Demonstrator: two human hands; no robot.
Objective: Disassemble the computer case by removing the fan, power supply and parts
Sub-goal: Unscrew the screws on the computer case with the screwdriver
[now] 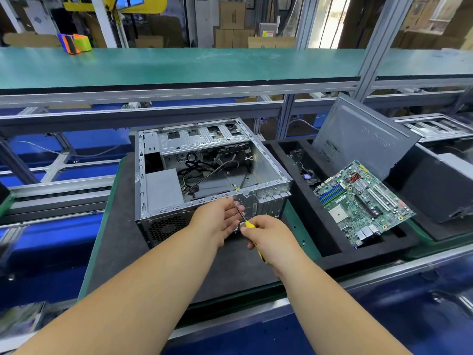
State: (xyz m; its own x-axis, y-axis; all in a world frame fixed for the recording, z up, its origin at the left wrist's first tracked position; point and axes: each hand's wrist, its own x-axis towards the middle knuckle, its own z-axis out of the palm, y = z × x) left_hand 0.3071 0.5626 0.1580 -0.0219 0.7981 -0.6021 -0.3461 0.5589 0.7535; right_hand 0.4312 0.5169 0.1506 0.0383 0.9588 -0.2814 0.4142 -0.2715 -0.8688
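Desk [107, 242], dark mat on top. Computer case [204, 175] at centre, side open, power supply [163, 190] in its 8 o'clock corner, loose cables beside it. Motherboard [363, 201] at 3 o'clock, tilted in foam tray [302, 201]. Left hand [217, 219] fingers straight, steadying screwdriver [245, 221] shaft. Right hand [266, 237] fingers curled round its yellow handle.

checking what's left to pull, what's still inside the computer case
Inside the computer case: the grey power supply at the near left, loose black cables across the floor, and empty drive bays at the far end. The near wall hides the floor just behind it.
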